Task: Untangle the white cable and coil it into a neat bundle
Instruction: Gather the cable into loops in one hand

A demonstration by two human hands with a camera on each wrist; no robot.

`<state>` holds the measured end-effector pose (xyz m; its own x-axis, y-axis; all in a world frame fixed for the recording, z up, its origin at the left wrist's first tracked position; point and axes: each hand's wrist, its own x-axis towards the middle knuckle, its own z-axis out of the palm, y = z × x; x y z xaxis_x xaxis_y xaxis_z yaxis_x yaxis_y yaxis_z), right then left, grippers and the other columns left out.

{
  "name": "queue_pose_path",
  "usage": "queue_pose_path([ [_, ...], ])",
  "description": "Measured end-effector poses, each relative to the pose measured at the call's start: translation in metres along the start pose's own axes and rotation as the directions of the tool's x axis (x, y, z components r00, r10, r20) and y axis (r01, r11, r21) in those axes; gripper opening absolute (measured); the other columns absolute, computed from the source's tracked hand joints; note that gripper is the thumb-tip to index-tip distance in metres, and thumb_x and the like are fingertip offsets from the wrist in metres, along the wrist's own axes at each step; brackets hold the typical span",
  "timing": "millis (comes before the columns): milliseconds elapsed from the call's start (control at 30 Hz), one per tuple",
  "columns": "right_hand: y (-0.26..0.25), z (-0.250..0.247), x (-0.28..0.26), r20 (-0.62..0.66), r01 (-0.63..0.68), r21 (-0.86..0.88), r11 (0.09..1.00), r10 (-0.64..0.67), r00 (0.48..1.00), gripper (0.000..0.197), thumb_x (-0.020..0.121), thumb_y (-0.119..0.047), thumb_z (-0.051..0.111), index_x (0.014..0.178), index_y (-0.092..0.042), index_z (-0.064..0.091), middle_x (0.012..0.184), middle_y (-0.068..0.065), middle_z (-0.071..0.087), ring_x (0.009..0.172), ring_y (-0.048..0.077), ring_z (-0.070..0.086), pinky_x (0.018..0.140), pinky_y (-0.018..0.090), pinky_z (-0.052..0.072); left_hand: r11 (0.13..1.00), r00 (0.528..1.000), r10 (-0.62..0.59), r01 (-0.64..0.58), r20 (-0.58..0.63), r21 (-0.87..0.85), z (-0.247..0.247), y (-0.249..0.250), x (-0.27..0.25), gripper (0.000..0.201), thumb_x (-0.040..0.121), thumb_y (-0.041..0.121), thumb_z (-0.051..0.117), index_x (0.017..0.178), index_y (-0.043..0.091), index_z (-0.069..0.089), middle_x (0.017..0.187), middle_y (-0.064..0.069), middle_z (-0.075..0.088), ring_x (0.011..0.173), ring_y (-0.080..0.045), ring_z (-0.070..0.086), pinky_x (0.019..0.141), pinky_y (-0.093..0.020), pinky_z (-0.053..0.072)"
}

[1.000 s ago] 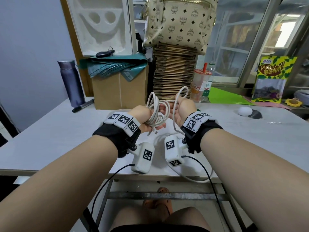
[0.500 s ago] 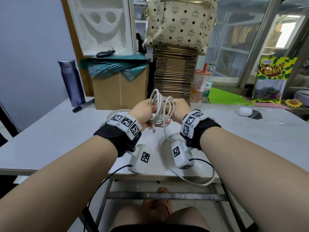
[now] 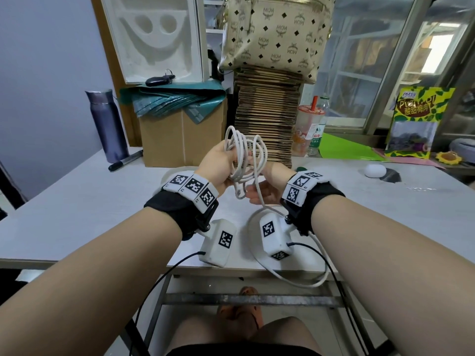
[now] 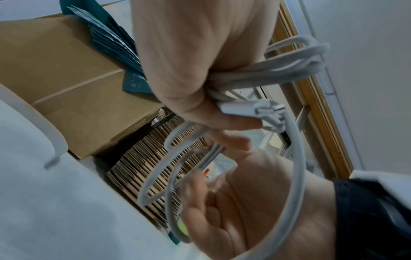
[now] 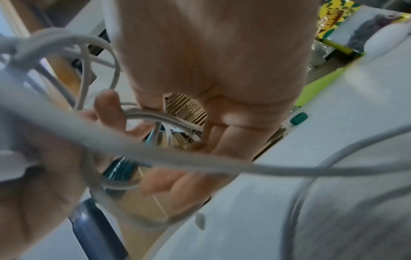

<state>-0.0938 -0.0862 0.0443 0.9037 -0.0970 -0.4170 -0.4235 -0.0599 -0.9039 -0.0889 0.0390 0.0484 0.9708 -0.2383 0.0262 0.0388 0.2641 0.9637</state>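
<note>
My left hand [image 3: 216,163] grips a bunch of several loops of the white cable [image 3: 243,152], held upright above the table. In the left wrist view the fingers [image 4: 189,70] are curled round the gathered strands [image 4: 278,68], and a white plug [image 4: 238,110] sticks out by the thumb. My right hand [image 3: 262,191] lies palm up just below the coil, fingers loosely spread [image 4: 233,202]. A free strand [image 5: 177,162] runs past the right hand [image 5: 222,61] and down. The slack end hangs as one loop [image 3: 295,281] over the table's front edge.
The grey table [image 3: 77,214] carries a purple bottle [image 3: 106,124], a black marker [image 3: 126,160], a cardboard box [image 3: 180,140], a stack of folded cardboard [image 3: 264,124], a drink cup [image 3: 307,129] and a white mouse [image 3: 375,170]. A snack bag [image 3: 416,122] stands at the far right.
The left hand has lifted the coil higher. The right hand has come off the top of the loops, dropped below the coil and opened palm up.
</note>
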Motion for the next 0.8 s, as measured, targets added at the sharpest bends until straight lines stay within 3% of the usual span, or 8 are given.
queue_pose_path([
  [133, -0.011, 0.006, 0.003, -0.090, 0.218, 0.100, 0.971, -0.210, 0.974, 0.023, 0.092, -0.013, 0.054, 0.073, -0.002, 0.059, 0.059, 0.015, 0.062, 0.057, 0.023, 0.058, 0.062, 0.031, 0.053, 0.999, 1.000, -0.009, 0.009, 0.012, -0.039, 0.001, -0.002, -0.002, 0.021, 0.094, 0.002, 0.048, 0.087, 0.016, 0.062, 0.082, -0.010, 0.065, 0.067, -0.022, 0.063, 0.063, -0.034, 0.056],
  [233, -0.011, 0.010, 0.004, -0.081, 0.239, 0.085, 0.967, -0.232, 0.969, 0.021, 0.090, -0.008, 0.049, 0.075, -0.007, 0.063, 0.054, 0.005, 0.064, 0.062, 0.023, 0.053, 0.063, 0.029, 0.044, 0.993, 0.999, -0.052, 0.049, -0.017, -0.111, 0.003, -0.003, -0.005, 0.023, 0.099, 0.009, 0.041, 0.114, 0.002, 0.057, 0.091, -0.015, 0.063, 0.068, -0.026, 0.065, 0.063, -0.034, 0.054],
  [300, -0.010, 0.010, 0.005, -0.059, 0.230, 0.103, 0.968, -0.225, 0.973, 0.023, 0.090, -0.009, 0.045, 0.075, -0.010, 0.063, 0.052, 0.005, 0.063, 0.056, 0.022, 0.052, 0.058, 0.025, 0.045, 0.985, 0.996, -0.088, 0.082, -0.034, -0.152, 0.004, -0.001, -0.008, 0.042, 0.103, 0.013, 0.031, 0.142, -0.004, 0.031, 0.106, -0.023, 0.063, 0.087, -0.032, 0.069, 0.071, -0.036, 0.055],
  [367, -0.008, 0.010, 0.003, -0.060, 0.226, 0.087, 0.970, -0.221, 0.973, 0.023, 0.091, -0.016, 0.049, 0.079, -0.010, 0.068, 0.058, 0.008, 0.063, 0.056, 0.022, 0.055, 0.064, 0.029, 0.052, 0.982, 0.996, -0.088, 0.089, 0.013, -0.166, 0.005, 0.000, -0.007, 0.043, 0.104, 0.011, 0.026, 0.145, -0.003, 0.024, 0.125, -0.026, 0.057, 0.113, -0.040, 0.059, 0.086, -0.042, 0.048],
  [533, -0.007, 0.009, 0.007, -0.057, 0.240, 0.052, 0.969, -0.237, 0.970, 0.042, 0.097, -0.028, 0.040, 0.123, 0.000, 0.058, 0.067, 0.007, 0.053, 0.041, 0.015, 0.048, 0.042, 0.017, 0.042, 0.974, 0.988, -0.093, 0.065, -0.121, -0.217, 0.000, -0.003, 0.000, 0.031, 0.102, 0.014, 0.034, 0.124, 0.010, 0.056, 0.097, -0.014, 0.069, 0.072, -0.026, 0.069, 0.072, -0.038, 0.056],
  [600, -0.006, 0.008, 0.009, -0.067, 0.324, -0.072, 0.943, -0.329, 0.942, 0.044, 0.097, -0.037, 0.044, 0.124, -0.003, 0.052, 0.074, 0.005, 0.054, 0.054, 0.014, 0.048, 0.046, 0.020, 0.040, 0.970, 0.971, -0.124, 0.076, -0.202, -0.233, -0.001, 0.002, 0.002, 0.032, 0.102, 0.021, 0.037, 0.090, 0.009, 0.064, 0.088, -0.011, 0.069, 0.068, -0.024, 0.067, 0.070, -0.036, 0.054],
  [667, -0.005, 0.003, 0.008, -0.067, 0.394, -0.116, 0.912, -0.403, 0.913, 0.039, 0.091, -0.041, 0.054, 0.118, -0.013, 0.049, 0.068, 0.000, 0.052, 0.057, 0.014, 0.047, 0.051, 0.023, 0.039, 0.959, 0.960, -0.126, 0.054, -0.251, -0.278, -0.001, 0.004, 0.004, 0.032, 0.102, 0.020, 0.036, 0.080, 0.013, 0.059, 0.087, -0.011, 0.067, 0.075, -0.024, 0.066, 0.070, -0.034, 0.052],
  [800, 0.001, -0.011, 0.014, -0.062, 0.460, -0.064, 0.886, -0.464, 0.884, 0.021, 0.087, -0.019, 0.065, 0.105, -0.019, 0.055, 0.045, -0.009, 0.043, 0.044, 0.012, 0.032, 0.043, 0.022, 0.025, 0.963, 0.937, -0.079, -0.016, -0.339, -0.268, -0.003, 0.013, 0.003, 0.035, 0.101, 0.009, 0.033, 0.130, 0.000, 0.049, 0.122, -0.019, 0.061, 0.112, -0.031, 0.061, 0.096, -0.038, 0.047],
])
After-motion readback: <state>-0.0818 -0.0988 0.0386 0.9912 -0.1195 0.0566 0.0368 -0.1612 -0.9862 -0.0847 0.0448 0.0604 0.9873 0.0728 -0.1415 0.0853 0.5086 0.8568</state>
